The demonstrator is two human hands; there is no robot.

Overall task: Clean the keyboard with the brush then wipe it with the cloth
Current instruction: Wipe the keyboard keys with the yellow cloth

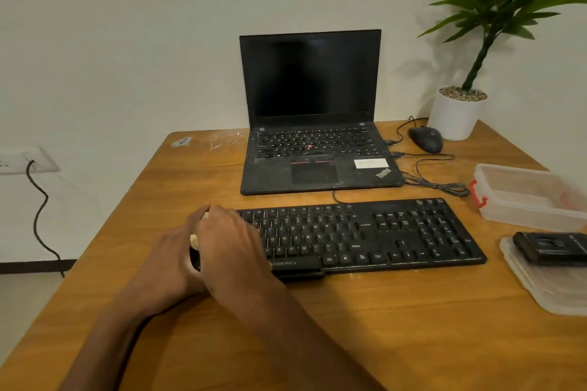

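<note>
A black keyboard (374, 232) lies across the wooden desk (365, 327) in front of an open laptop (311, 105). Both my hands are over its left end. My right hand (232, 238) is curled, palm down, over the leftmost keys, and it seems to grip a pale-handled brush (194, 240); only small bits of the brush show between the hands. My left hand (173, 247) lies along the keyboard's left edge with fairly straight fingers, partly hidden behind the right hand. I see no cloth that I can identify.
A clear plastic box (533, 197) with a red clasp stands at the right edge. Nearer, a black flat object (549, 246) lies on a clear lid (549, 292). A mouse (425, 138), loose cables (435, 181) and a potted plant (457, 114) are at the back right.
</note>
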